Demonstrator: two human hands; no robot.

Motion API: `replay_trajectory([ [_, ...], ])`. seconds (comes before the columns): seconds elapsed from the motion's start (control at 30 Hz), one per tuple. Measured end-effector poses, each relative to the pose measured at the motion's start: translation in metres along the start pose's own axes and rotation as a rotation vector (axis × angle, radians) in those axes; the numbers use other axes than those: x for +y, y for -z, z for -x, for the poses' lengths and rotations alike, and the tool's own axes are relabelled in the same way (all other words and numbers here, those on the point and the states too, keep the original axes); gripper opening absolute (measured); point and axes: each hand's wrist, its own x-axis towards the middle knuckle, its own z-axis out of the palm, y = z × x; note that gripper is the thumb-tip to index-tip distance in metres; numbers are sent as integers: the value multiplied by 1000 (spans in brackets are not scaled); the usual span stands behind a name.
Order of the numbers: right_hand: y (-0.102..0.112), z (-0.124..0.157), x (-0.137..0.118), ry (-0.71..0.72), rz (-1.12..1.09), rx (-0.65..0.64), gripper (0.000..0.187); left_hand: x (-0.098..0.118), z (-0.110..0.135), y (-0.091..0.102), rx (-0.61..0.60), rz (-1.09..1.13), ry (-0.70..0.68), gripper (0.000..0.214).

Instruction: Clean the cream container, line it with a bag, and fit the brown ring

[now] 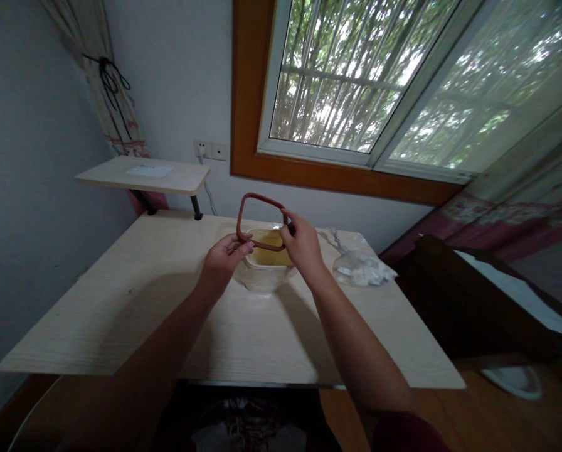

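Between my two hands is a reddish-brown ring, square with rounded corners, held tilted up over a container. My left hand pinches its lower left corner between thumb and fingers. At its right side, the thumb and fingers of my right hand are closed on the ring. Below stands a see-through tub with a pale rim and something yellowish inside. The ring and my hands hide part of the tub's opening.
The tub stands on a pale wooden desk. To its right lies a crumpled clear plastic bag with whitish contents. A small raised shelf at the back left bears a paper sheet. Behind are a wall socket and a window.
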Motion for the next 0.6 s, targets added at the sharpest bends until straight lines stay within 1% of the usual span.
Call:
replay_trajectory([
  [0.1, 1, 6, -5, 20, -21, 20, 32, 1, -3, 2, 13, 102, 51, 32],
  [0.17, 1, 10, -8, 34, -19, 19, 22, 1, -6, 3, 45, 196, 78, 29],
  [0.23, 3, 15, -11, 61, -6, 6, 17, 0, -10, 5, 88, 283, 111, 25],
  [0.3, 5, 19, -15, 93, 3, -18, 17, -2, -16, 8, 119, 337, 151, 22],
  [0.37, 8, 24, -17, 134, -6, -48, 18, -4, -22, 12, 120, 347, 185, 24],
  [0.47, 15, 28, -18, 215, -38, -91, 19, -5, -34, 19, 77, 321, 197, 29],
  [0.6, 27, 31, -11, 299, -47, -135, 21, -1, -47, 28, 31, 261, 189, 31],
])
